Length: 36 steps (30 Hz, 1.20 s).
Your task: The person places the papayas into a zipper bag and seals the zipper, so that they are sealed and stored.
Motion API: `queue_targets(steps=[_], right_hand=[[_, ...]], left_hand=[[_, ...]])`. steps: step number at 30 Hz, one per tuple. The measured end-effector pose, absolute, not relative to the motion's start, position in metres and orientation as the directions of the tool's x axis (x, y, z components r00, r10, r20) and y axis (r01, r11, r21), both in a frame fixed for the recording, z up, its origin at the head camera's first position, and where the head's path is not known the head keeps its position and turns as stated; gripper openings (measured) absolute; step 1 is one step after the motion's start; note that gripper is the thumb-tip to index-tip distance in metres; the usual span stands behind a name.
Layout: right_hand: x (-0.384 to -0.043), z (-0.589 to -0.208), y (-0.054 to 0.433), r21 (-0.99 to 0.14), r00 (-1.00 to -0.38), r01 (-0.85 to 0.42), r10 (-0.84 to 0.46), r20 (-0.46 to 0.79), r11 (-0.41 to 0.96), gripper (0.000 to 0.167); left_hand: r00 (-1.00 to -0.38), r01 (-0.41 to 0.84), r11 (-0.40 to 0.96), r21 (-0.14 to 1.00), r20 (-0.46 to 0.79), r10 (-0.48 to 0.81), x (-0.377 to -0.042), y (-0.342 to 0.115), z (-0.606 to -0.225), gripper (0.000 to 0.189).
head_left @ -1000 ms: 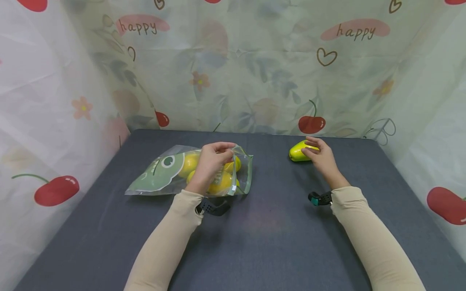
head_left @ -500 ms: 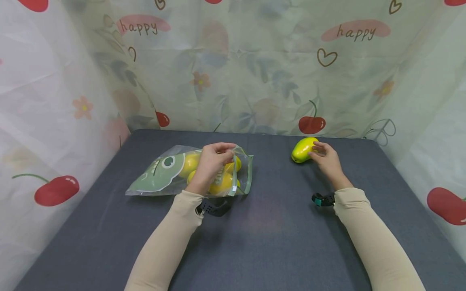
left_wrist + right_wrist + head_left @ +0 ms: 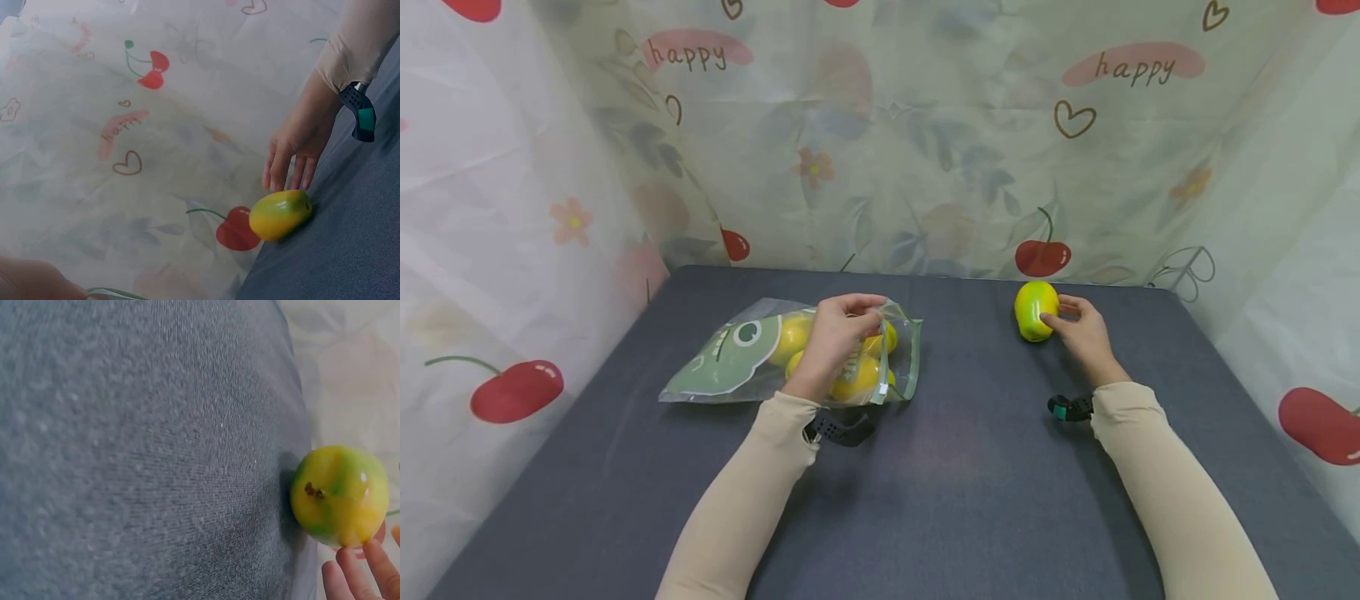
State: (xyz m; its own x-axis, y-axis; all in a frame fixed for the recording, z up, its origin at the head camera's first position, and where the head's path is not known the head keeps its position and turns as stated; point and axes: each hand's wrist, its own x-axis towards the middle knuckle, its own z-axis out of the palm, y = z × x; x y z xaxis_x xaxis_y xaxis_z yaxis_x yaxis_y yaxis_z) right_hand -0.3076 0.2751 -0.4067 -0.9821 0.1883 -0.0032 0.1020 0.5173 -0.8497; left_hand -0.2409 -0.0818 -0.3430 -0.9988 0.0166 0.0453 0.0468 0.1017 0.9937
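With its thumb and fingers, my left hand [image 3: 837, 342] pinches the top edge of a clear plastic bag [image 3: 722, 367] printed with a green cartoon face. Several yellow fruits [image 3: 792, 337] lie inside the bag, partly hidden behind that hand; its mouth faces right. Farther right, a glossy yellow-green, mango-like fruit [image 3: 1036, 311] rests on the table. My right hand [image 3: 1084, 337] is at its right side, fingertips touching it. In the left wrist view that hand's fingers look nearly straight against the fruit [image 3: 281, 214]. The right wrist view shows the fruit's brown stem end [image 3: 314, 491].
A dark grey cloth covers the table [image 3: 940, 483]. Patterned curtains [image 3: 925, 150] hang behind it and along both sides. The fruit lies close to the table's back edge. Bare tabletop lies between the bag and the fruit.
The yellow-green fruit has turned from lying sideways to pointing its end toward me, shifting slightly right. My right hand has moved from over it to its right side. The left hand and bag stay still.
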Motion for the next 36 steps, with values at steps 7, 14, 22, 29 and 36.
queue_targets(steps=[7,14,22,29,36], right_hand=[[-0.317,-0.410,0.275,-0.805,-0.982,0.129,0.190,-0.021,0.579,0.077],[-0.326,-0.415,0.274,-0.781,-0.982,0.165,0.173,-0.074,0.603,0.084],[-0.328,-0.417,0.269,-0.783,-0.986,0.152,0.150,-0.076,0.604,0.083],[-0.327,-0.415,0.266,-0.770,-0.987,0.142,0.144,-0.065,0.623,0.079],[-0.325,-0.410,0.260,-0.784,-0.988,0.135,0.147,-0.057,0.606,0.078]], left_hand=[[-0.999,0.037,0.107,0.994,0.036,0.014,-0.241,-0.081,-0.342,0.029],[-0.999,0.044,0.104,0.994,0.042,0.016,-0.243,-0.082,-0.344,0.029],[-1.000,0.029,0.105,0.994,0.028,0.012,-0.244,-0.083,-0.345,0.028],[-1.000,0.025,0.103,0.994,0.024,0.009,-0.244,-0.083,-0.345,0.028],[-1.000,0.028,0.102,0.994,0.027,0.010,-0.243,-0.082,-0.345,0.027]])
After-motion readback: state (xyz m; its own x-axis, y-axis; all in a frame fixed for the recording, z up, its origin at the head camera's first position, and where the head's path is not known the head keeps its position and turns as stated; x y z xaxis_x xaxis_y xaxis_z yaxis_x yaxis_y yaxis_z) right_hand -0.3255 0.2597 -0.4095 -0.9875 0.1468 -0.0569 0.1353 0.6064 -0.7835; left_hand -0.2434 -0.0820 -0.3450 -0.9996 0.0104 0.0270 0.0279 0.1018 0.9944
